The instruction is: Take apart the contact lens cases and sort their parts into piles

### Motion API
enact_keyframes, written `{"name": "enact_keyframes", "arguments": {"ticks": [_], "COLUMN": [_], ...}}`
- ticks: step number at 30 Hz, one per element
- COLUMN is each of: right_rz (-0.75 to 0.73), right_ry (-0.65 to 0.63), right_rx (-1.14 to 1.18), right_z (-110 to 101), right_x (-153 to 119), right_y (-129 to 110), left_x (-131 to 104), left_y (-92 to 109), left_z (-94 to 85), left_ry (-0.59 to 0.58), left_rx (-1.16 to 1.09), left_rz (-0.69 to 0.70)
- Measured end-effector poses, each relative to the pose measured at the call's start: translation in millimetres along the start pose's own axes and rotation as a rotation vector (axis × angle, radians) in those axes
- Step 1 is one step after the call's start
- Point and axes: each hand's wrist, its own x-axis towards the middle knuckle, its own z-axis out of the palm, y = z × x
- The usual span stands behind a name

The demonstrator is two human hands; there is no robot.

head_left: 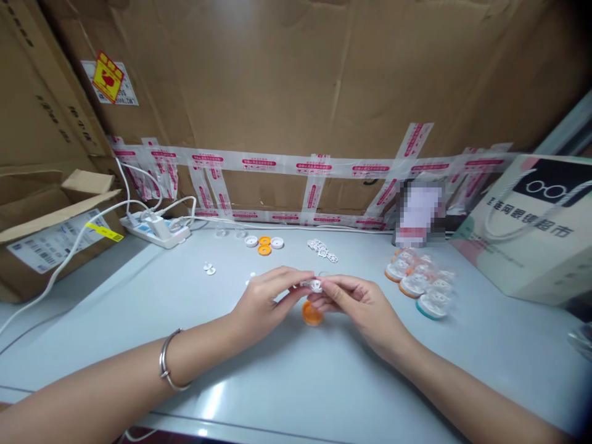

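Observation:
Near the middle of the grey table (259, 382), a small white part (316, 285) is pinched between my two hands. My left hand (268, 299) grips its left side with thumb and fingers. On its right side, my right hand (354, 299) closes thumb and fingers on the same part. Just below the fingertips an orange round piece (312, 313) sits on the table. Behind the hands lie orange rings (264, 250), white rings (276, 243) and a cluster of white openwork parts (322, 249). Small white discs (211, 271) rest to the left.
At the right are several clear-topped round assemblies (414, 282) with orange or teal bases, beside a paper bag (527, 234). A power strip (160, 229) with white cables and an open cardboard box (50, 234) stand left. A large taped carton (296, 92) borders the back.

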Motion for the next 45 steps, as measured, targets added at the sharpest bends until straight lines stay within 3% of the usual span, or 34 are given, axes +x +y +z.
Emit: {"name": "enact_keyframes", "arguments": {"ticks": [7, 12, 17, 29, 35, 38, 41, 45], "right_rz": [-0.012, -0.133, -0.200, 0.009, 0.118, 0.115, 0.092, 0.036], "right_ry": [-0.025, -0.011, 0.029, -0.040, -0.022, -0.024, -0.026, 0.019], "right_rx": [-0.031, -0.196, -0.320, 0.016, 0.011, 0.003, -0.006, -0.060], "right_z": [3, 1, 1, 0, 1, 5, 8, 9], "right_x": [-1, -2, -4, 0, 2, 1, 0, 1], "right_y": [6, 9, 5, 5, 7, 9, 8, 6], "left_x": [5, 8, 6, 1, 1, 2, 1, -1], "left_y": [3, 12, 14, -1, -7, -2, 3, 8], "left_z": [-9.8, -17.2, -14.5, -16.4, -3.6, 0.7, 2.6, 4.0], "left_ry": [-0.084, -0.180, -0.190, -0.179, -0.037, -0.044, -0.025, -0.009], "left_rx": [0.523, 0.680, 0.764, 0.672, 0.483, 0.406, 0.265, 0.040], "left_rz": [0.342, 0.524, 0.569, 0.611, 0.568, 0.527, 0.346, -0.049]}}
